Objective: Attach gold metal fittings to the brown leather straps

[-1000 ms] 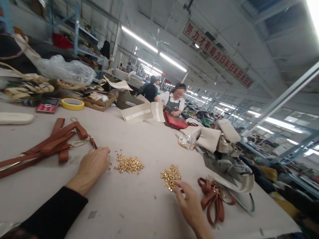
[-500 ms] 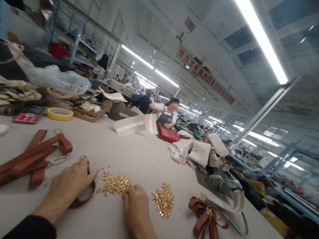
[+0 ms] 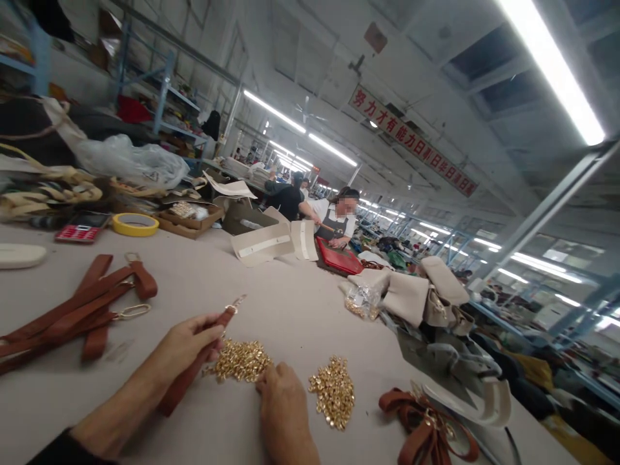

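Note:
My left hand (image 3: pixel 186 345) is closed on a brown leather strap (image 3: pixel 194 368) with a gold clasp at its far end, lifted a little off the grey table (image 3: pixel 285 303). My right hand (image 3: pixel 283 403) is curled, knuckles up, with its fingertips at the near edge of a pile of small gold rivets (image 3: pixel 241 361). What those fingers pinch is hidden. A second pile of gold rivets (image 3: pixel 334 391) lies just right of that hand.
More brown straps (image 3: pixel 82 310) lie at the left and a tangle of brown straps (image 3: pixel 429 433) at the lower right. Beige bags (image 3: pixel 421 294), a bag of hardware (image 3: pixel 362 300), yellow tape (image 3: pixel 135 224), a red calculator (image 3: pixel 81 227) and boxes stand farther off. A person (image 3: pixel 336 216) works at the table's far end.
My left hand picked one brown strap off the table and lifted it. My right hand crossed from the right rivet pile to the left one and stayed there.

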{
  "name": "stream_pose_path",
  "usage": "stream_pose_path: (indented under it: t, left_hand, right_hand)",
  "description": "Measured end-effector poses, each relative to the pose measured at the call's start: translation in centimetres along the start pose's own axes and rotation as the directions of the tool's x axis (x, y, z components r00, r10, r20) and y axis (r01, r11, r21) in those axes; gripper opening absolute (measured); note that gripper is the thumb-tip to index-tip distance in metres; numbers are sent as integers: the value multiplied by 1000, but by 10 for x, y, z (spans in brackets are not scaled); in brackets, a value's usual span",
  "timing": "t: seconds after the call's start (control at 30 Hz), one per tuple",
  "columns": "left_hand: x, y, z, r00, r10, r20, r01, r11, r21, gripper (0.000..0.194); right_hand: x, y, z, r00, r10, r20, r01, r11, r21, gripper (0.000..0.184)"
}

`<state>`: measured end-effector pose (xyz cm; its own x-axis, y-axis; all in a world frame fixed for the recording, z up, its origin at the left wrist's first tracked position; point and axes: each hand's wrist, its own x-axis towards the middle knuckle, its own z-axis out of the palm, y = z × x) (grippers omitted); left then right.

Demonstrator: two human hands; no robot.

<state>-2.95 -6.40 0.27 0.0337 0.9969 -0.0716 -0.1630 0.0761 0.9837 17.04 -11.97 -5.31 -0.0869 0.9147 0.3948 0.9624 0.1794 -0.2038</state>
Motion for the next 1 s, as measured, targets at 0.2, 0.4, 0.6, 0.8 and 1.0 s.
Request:
stream_pose_path:
  t: [0.2, 0.4, 0.6, 0.8, 1.0]
  left_hand:
    - [-16, -4, 21, 957, -56, 283, 95, 987, -127, 58]
    - [-23, -9, 24, 901, -102, 423, 194, 964, -180, 62]
    - [-36, -6, 32, 926, -92, 367, 82, 996, 43, 58]
    - [-37, -1, 28, 916, 77, 394, -172, 962, 212, 37]
    - [-36, -9, 30, 901, -13, 434, -58, 987, 149, 50]
  right_hand:
    - [-5, 11, -10, 996, -32, -82, 50, 974, 220, 21]
    - [-7, 20, -14, 994, 98, -39, -60, 829, 556, 20]
    - [-2, 12, -23, 962, 248, 118, -221, 441, 870, 22]
    - [-1, 4, -31, 955, 228, 190, -232, 174, 957, 29]
    - [-3, 3, -26, 974, 150, 173, -178, 22, 984, 25]
